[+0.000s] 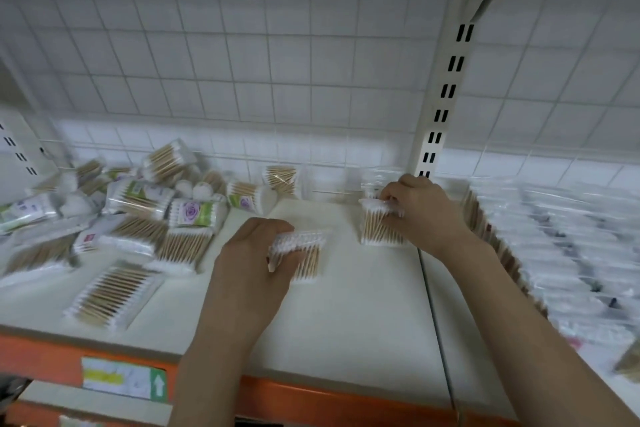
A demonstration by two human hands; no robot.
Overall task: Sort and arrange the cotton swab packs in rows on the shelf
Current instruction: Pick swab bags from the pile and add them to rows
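Observation:
My left hand (pixel 252 253) grips a clear pack of wooden cotton swabs (pixel 304 255) just above the white shelf (pixel 346 322), near its middle. My right hand (pixel 420 210) holds another swab pack (pixel 375 229) upright by its top edge, close to the shelf's back wall beside the upright post. A loose heap of swab packs (pixel 138 215) covers the left part of the shelf, some with green and purple rose labels (pixel 194 213). One pack (pixel 110 293) lies flat near the front edge at the left.
A slotted metal upright (pixel 446 100) rises at the back right of the shelf. To its right stand tight rows of clear packs (pixel 554 246). The shelf front is an orange rail (pixel 311 395) with a price label (pixel 123 378). A white grid panel forms the back wall.

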